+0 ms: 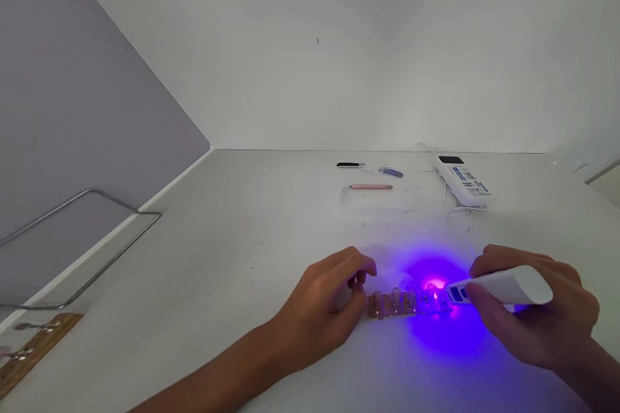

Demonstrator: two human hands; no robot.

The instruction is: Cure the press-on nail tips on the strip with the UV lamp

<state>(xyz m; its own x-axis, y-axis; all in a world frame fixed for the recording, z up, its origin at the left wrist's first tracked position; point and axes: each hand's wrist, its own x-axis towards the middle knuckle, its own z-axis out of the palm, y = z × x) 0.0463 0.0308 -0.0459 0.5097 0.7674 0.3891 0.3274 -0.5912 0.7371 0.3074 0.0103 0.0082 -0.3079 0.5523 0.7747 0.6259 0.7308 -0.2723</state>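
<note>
Two bare hands work low over a white table (pixel 217 258), with a short strip (pixel 394 303) of small raised pieces, some set with shiny stones, lying between them. The right hand (pixel 537 310) is closed around a white lamp (pixel 508 284), thumb along its near side, and the lamp's front end throws violet light over the strip's right end.

The likeliest trouble, in my judgement, is a knock: the lamp sits so near the pieces that a small dip of the right wrist could push one askew or slide the whole strip. A drift sideways would send the light onto bare table. The left fingers could also nudge the strip if they curled further.

The strip runs sideways, flat on the table. Its left end is just beside the left hand's (pixel 322 300) thumb; whether they touch, I cannot tell. That hand is loosely curled, with a narrow gap between thumb and forefinger, and I cannot tell whether it pinches the strip's end. The right fingers are well apart from the strip's left end, with the lamp's tip reaching its lit end.

Farther back lie a pink pen (pixel 371 186) and, to its right, a white pack (pixel 464 182) beside a thin cable (pixel 450 208).
</note>
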